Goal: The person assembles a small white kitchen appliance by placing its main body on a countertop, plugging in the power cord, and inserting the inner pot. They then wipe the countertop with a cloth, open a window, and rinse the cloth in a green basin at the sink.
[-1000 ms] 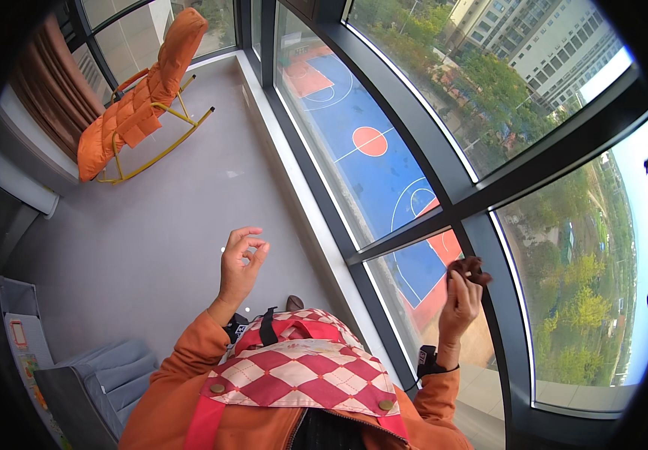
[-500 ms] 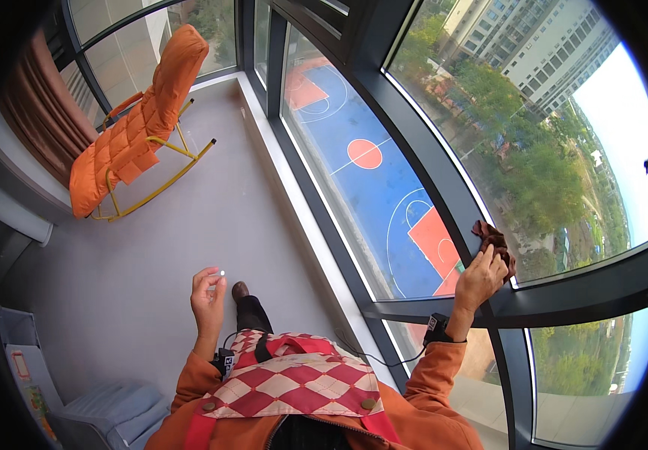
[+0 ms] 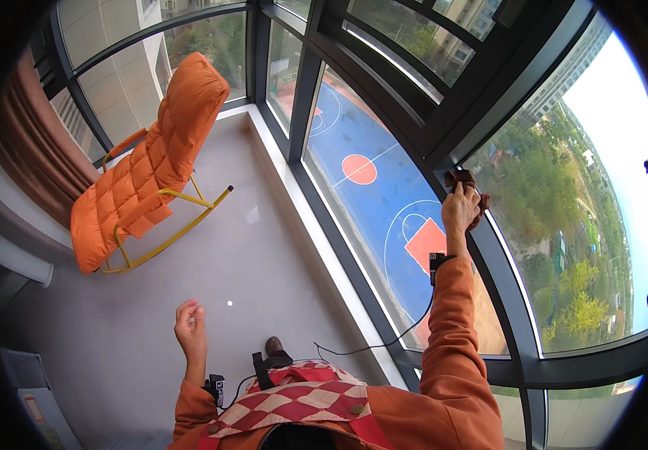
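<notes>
Here my right hand (image 3: pixel 462 210) is raised high, clamped on a dark brown cloth (image 3: pixel 465 181) that it presses against the dark window frame (image 3: pixel 444 142) where the mullion meets the glass. To wipe well, I judge I should keep the cloth flat under my fingers, follow the line of the frame with steady pressure, and not lean too far into the pane. My left hand (image 3: pixel 189 326) hangs low and free over the grey floor (image 3: pixel 189 292), fingers loosely curled and apart, holding nothing; it helps my balance. A black cable (image 3: pixel 372 346) runs from the band on my right wrist down toward my waist, and it could snag if I stretch further up. Well apart, to my left, an orange padded rocking chair (image 3: pixel 151 169) with a yellow frame stands by the far windows, clear of my reach. Beside it hangs a brown curtain (image 3: pixel 24 157). The raised sill (image 3: pixel 316 232) along the glass lies near my feet, so I should mind my step.
</notes>
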### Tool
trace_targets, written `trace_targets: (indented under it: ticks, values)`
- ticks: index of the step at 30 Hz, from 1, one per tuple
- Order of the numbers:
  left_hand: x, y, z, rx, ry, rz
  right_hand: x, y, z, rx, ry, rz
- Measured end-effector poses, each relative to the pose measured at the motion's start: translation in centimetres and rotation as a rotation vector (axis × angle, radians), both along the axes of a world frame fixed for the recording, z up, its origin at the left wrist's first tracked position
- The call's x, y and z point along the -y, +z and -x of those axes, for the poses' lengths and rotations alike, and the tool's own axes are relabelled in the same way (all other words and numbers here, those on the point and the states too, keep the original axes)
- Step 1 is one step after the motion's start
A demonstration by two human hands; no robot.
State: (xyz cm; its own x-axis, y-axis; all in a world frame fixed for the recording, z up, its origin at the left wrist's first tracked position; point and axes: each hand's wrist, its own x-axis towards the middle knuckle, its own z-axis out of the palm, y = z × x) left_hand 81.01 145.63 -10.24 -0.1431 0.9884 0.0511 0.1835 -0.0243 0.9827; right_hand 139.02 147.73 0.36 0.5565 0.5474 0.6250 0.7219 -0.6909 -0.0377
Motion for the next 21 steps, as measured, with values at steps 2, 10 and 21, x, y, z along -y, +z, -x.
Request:
trace_targets:
  ticks: [2,10,21]
  values:
    - [-0.9,-0.4,0.7,0.005,0.001,0.044,-2.6,-0.2,0.8,0.033,0.07,-0.056]
    - [-6.4,1.4,-1.5,0.011,-0.132,0.017,-2.4,-4.6,13.2,-1.568,0.515,-0.3]
    - [-18.7,2.5,-4.3,-0.004,-0.109,-0.114,-14.0,14.4,5.1,0.518,0.359,-0.325]
